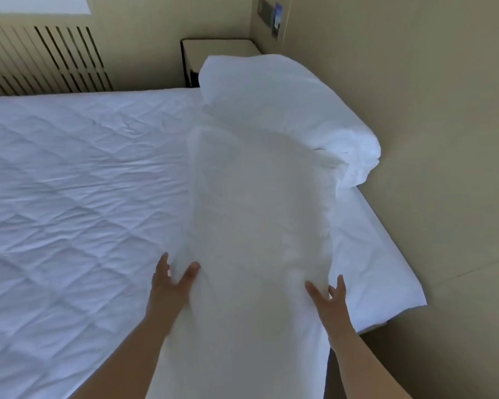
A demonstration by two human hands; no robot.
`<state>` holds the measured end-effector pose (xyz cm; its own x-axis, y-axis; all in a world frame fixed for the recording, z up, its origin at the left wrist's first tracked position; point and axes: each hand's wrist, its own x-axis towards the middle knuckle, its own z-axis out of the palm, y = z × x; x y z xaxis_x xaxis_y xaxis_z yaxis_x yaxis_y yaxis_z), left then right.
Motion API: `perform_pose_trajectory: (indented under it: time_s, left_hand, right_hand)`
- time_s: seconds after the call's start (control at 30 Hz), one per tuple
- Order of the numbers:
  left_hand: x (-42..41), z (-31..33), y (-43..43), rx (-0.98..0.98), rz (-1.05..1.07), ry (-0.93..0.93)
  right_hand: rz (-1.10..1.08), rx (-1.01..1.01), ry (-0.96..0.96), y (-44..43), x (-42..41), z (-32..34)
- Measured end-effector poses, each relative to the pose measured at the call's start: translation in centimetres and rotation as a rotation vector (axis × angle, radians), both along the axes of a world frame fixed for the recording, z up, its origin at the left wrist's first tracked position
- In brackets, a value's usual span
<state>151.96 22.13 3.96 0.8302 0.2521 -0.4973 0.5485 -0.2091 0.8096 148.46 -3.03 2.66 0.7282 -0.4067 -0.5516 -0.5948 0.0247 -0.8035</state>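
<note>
Beige walls close in a bedroom corner, with a slatted radiator grille (55, 59) along the far left wall and a dark-edged nightstand (219, 50) in the far corner. A grey wall panel (271, 15) sits above the nightstand. Most of the view is filled by a bed (69, 197) under a white quilted cover, creased in places, with its right edge close to the right wall.

A plump white pillow (285, 105) lies at the far right of the bed, against the right wall. A second pillow in a white case (257, 226) is in the near middle, lengthwise from near to far, and blurred. Its far end overlaps the lying pillow in the view; whether they touch cannot be told.

The left hand (170, 286) presses the blurred pillow's left side, fingers straight and spread, thumb on its upper face. The right hand (329, 298) presses the right side the same way, thumb on the fabric and fingers splayed past the edge. Both forearms are bare, and the pillow sits between the two hands.
</note>
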Motion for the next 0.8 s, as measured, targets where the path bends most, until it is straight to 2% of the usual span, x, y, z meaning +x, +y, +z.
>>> perform_pose_trajectory:
  time_s: [0.23,0.33,0.47,0.7,0.8]
  left_hand:
    - [5.4,0.4,-1.1,-0.088,-0.118,-0.029]
    - [5.5,0.3,-1.6,-0.091,-0.245,-0.126]
    - [4.5,1.2,-1.3,-0.117,-0.293,-0.211]
    - [2.9,5.6,0.4,-0.104,-0.372,-0.392]
    - [2.5,8.4,1.0,-0.174,-0.355,-0.507]
  right_hand:
    - [-0.020,0.206,0.024,-3.0,5.0,-1.7]
    - [0.031,0.252,-0.050,-2.7,5.7,-1.8]
    - [0.034,0.326,-0.161,-1.7,5.1,-0.6]
    - [-0.026,0.112,-0.346,1.0,2.2,5.9]
    - [-0.008,0.024,-0.453,1.5,1.4,9.7]
